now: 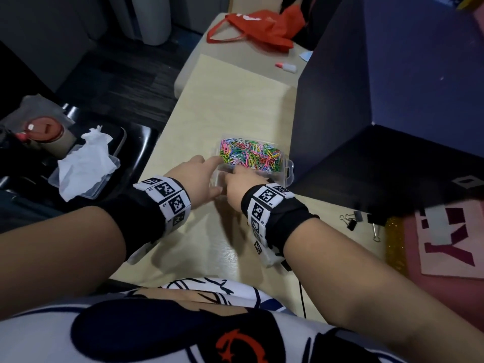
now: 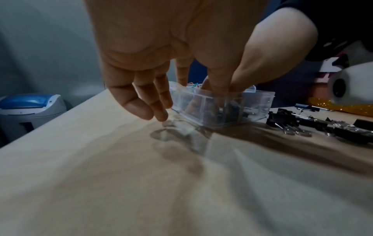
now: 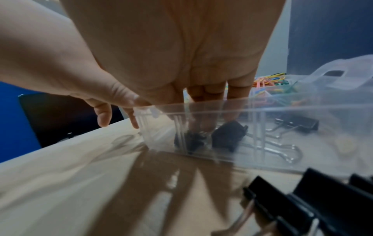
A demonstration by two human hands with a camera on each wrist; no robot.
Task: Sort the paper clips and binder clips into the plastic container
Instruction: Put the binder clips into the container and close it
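Container [image 1: 288, 170]: clear plastic, divided, on the desk [image 1: 230, 106] just ahead of you. Its far section is heaped with coloured paper clips [image 1: 251, 154]; the near sections hold a few black binder clips [image 3: 228, 135].

Left hand [image 1: 195, 176]: at the container's near-left corner. Your index finger lies along the left rim and your thumb rests against the near wall, steadying it. The other fingers [image 2: 141, 102] hang loosely curved above the desk, holding nothing.

Right hand [image 1: 242, 186]: beside the left, fingers [image 3: 210, 92] pointing down into a near section. The fingertips reach the small binder clip at the bottom; whether they pinch it or only touch it cannot be told through the plastic.

Loose binder clips [image 1: 352, 221]: several black ones on the desk to the right of your right wrist, well apart from the container.

Other items: red bag [image 1: 262, 30] at the far end of the desk; small bottle [image 1: 286, 67] near it; a tissue [image 1: 83, 163] in a clear tray at left, off the desk; bin [image 2: 30, 108] beyond the left edge.
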